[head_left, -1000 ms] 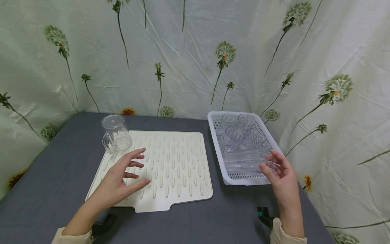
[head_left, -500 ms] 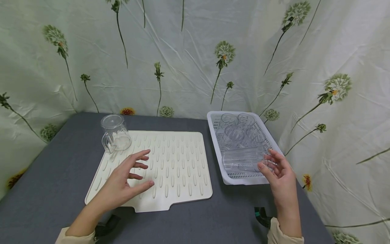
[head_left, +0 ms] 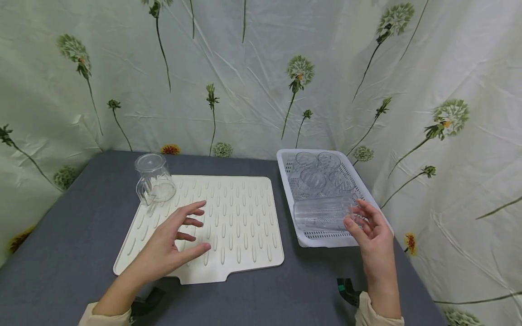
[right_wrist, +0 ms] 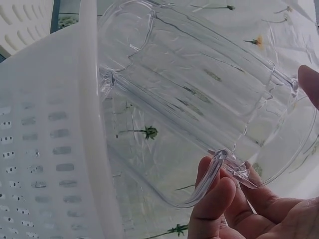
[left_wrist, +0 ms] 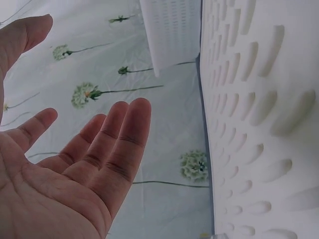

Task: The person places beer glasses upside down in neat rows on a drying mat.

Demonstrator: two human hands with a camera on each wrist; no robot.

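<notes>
My right hand [head_left: 375,240] grips a clear mug [head_left: 322,213] by its mouth end, thumb on one side and fingers curled by the handle on the other. The mug lies sideways over the front part of a white perforated basket [head_left: 287,185], its base pointing left. In the right wrist view the mug's handle [right_wrist: 192,199] runs beside my fingers. Over the cream ridged drying board [head_left: 204,274], my left hand [head_left: 165,249] hovers with fingers spread and nothing in them. Another clear mug [head_left: 157,176] stands upside down on the board's far left corner, its handle toward me.
Several clear glass vessels [head_left: 314,179] stand in the back of the basket. A grey cloth [head_left: 261,299] covers the table. Behind and to the right hangs a pale flowered curtain [head_left: 253,90].
The mug in my right hand has shifted slightly left over the basket. My left hand has drifted a little to the right above the board.
</notes>
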